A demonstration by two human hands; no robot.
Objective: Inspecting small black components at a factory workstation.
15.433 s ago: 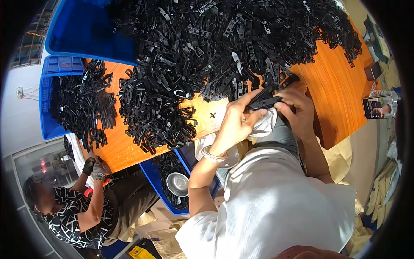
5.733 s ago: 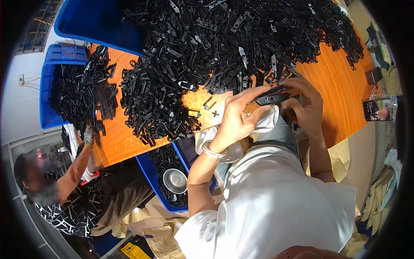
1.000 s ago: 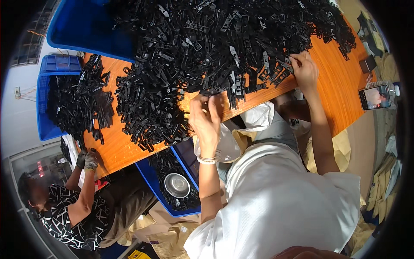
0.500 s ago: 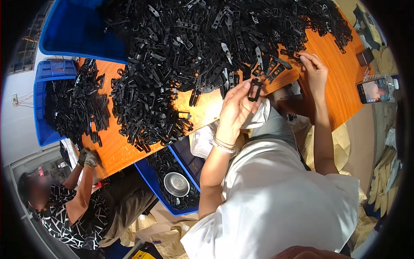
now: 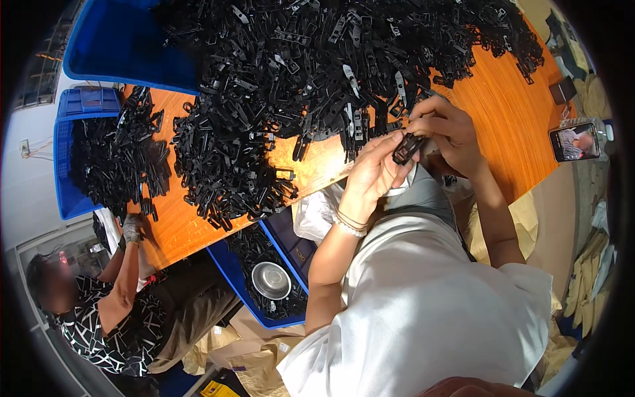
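A small black plastic part with an open frame (image 5: 408, 149) is pinched between the thumb and fingers of my left hand (image 5: 374, 169), just off the table's front edge. My right hand (image 5: 456, 139) has its bent fingers closed on the upper end of the same part. Those fingers hide whether a second piece lies between them. Beyond both hands spreads a large heap of similar black plastic parts (image 5: 311, 73), some long and slotted, covering much of the orange wooden table (image 5: 509, 112).
At the left, blue bins (image 5: 126, 46) stand by the heaps. Below the table edge, a blue crate (image 5: 228, 278) holds black parts and a metal bowl (image 5: 271, 280). A co-worker's gloved hand (image 5: 132, 228) is at the left table edge. A phone (image 5: 574, 142) stands at the right.
My right hand has come left and nearer from the table to meet my left hand at the black part, which is now tilted. The co-worker's hands have shifted slightly.
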